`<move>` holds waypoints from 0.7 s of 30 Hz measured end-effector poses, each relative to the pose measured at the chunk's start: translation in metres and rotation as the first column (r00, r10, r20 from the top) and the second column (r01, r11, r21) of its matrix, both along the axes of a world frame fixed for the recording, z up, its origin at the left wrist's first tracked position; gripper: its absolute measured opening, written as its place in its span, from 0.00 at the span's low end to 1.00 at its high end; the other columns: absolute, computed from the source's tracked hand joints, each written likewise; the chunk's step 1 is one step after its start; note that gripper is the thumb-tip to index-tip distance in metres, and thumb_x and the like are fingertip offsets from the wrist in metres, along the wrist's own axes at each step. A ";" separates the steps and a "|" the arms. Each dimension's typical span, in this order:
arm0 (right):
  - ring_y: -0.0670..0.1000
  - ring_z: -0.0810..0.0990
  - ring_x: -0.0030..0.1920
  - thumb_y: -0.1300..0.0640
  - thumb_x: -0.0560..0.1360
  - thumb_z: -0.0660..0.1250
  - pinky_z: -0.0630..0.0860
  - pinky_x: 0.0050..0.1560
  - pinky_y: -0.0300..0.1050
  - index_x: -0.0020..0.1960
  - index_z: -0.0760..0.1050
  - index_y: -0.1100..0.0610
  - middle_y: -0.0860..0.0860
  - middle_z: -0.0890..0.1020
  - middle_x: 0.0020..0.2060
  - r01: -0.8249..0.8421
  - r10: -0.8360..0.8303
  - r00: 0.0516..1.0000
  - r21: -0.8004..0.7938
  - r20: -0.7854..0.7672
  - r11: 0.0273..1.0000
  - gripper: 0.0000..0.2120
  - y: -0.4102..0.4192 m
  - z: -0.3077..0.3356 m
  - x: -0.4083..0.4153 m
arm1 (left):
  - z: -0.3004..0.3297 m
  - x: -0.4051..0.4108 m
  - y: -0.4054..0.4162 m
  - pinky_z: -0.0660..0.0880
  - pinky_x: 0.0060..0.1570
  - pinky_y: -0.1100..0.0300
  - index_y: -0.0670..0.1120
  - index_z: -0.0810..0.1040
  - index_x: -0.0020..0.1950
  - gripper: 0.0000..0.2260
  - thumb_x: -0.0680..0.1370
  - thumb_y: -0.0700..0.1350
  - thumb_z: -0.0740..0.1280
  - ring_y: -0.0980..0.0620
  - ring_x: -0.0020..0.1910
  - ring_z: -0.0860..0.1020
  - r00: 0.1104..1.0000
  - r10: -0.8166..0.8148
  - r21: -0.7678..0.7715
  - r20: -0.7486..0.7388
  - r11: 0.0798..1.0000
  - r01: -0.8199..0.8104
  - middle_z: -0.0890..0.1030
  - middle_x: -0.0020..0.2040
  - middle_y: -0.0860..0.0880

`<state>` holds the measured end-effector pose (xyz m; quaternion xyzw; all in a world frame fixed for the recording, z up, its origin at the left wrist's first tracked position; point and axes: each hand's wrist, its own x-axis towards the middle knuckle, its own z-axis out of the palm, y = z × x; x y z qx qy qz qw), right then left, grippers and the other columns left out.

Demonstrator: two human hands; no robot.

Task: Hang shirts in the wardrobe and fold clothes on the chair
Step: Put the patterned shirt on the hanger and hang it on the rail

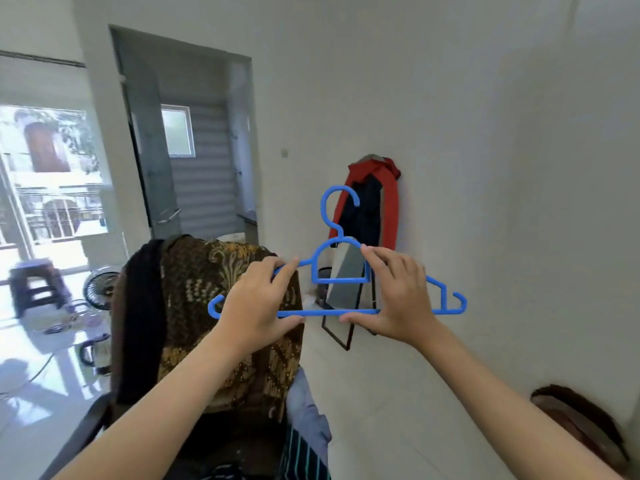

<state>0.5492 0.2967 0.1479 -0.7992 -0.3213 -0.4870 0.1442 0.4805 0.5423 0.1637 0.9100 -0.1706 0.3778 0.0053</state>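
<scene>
A blue plastic hanger is held up in front of me, hook upward, with nothing on it. My left hand grips its left shoulder and bottom bar. My right hand grips the right shoulder and bottom bar. Below and behind the hanger stands a chair with a brown batik shirt and a black garment draped over its back. A blue-grey cloth and a striped piece lie at the chair's right side. No wardrobe is in view.
A mirror leans against the white wall, with red cloth hung above it. An open doorway is at the back. A fan, a kettle and a stool stand on the floor at left.
</scene>
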 end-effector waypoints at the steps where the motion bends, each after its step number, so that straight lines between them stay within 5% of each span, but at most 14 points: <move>1: 0.52 0.74 0.55 0.24 0.63 0.65 0.69 0.52 0.48 0.71 0.68 0.58 0.51 0.76 0.61 -0.052 0.052 0.998 -0.015 -0.023 0.999 0.49 0.015 0.001 0.015 | -0.003 0.009 0.013 0.78 0.38 0.56 0.41 0.71 0.68 0.40 0.61 0.57 0.78 0.47 0.49 0.76 1.000 0.029 0.011 -0.008 1.000 -0.029 0.76 0.55 0.44; 11: 0.47 0.75 0.39 0.28 0.69 0.63 0.74 0.38 0.48 0.75 0.61 0.55 0.47 0.78 0.44 -0.328 0.285 0.916 -0.119 -0.283 0.937 0.44 0.147 -0.007 0.119 | -0.028 0.062 0.134 0.78 0.41 0.54 0.42 0.70 0.70 0.41 0.61 0.58 0.77 0.48 0.49 0.76 0.978 0.206 0.039 -0.041 0.978 -0.205 0.76 0.55 0.46; 17: 0.49 0.76 0.41 0.25 0.66 0.62 0.72 0.39 0.44 0.76 0.59 0.53 0.48 0.76 0.46 -0.286 0.225 0.931 -0.193 -0.288 0.939 0.48 0.197 -0.017 0.144 | -0.025 0.086 0.218 0.77 0.40 0.55 0.42 0.70 0.69 0.41 0.62 0.59 0.77 0.48 0.48 0.76 0.981 0.190 0.037 -0.024 0.981 -0.189 0.76 0.55 0.45; 21: 0.46 0.67 0.35 0.25 0.63 0.65 0.64 0.36 0.40 0.75 0.62 0.53 0.46 0.69 0.44 -0.224 0.177 0.950 -0.167 -0.256 0.960 0.50 0.231 -0.013 0.154 | -0.015 0.106 0.274 0.78 0.40 0.52 0.43 0.69 0.70 0.40 0.63 0.59 0.76 0.46 0.51 0.75 0.989 0.148 -0.001 -0.019 0.989 -0.148 0.75 0.56 0.45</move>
